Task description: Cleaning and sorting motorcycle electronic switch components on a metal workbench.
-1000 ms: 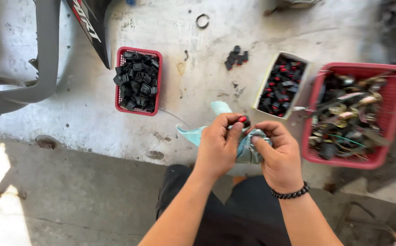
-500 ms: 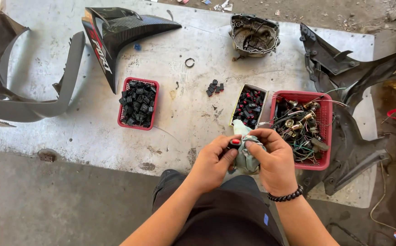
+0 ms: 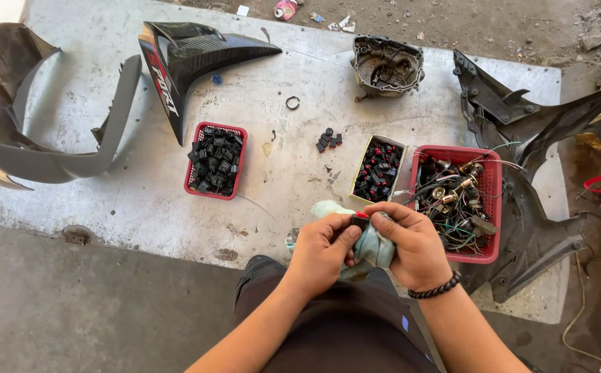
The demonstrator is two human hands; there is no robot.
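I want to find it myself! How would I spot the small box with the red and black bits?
Start at the big red basket full of wires, on the right of the concrete slab. Just to its left sits the pale box, above the hands. Unlike the red baskets, it is narrow and cream-coloured, with red-topped black pieces inside.

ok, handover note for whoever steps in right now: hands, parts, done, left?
Left hand: shut on a small black and red switch, pinched at the fingertips.
Right hand: shut on a pale green rag, pressed against the switch.
Parts: small red tray of black parts at left; open box of black and red switches in the middle; big red tray of wired sockets at right; a few loose black parts on the slab.
Done: cannot tell how many are wiped.
Left: the switch in hand is mid-wipe; the box is full.
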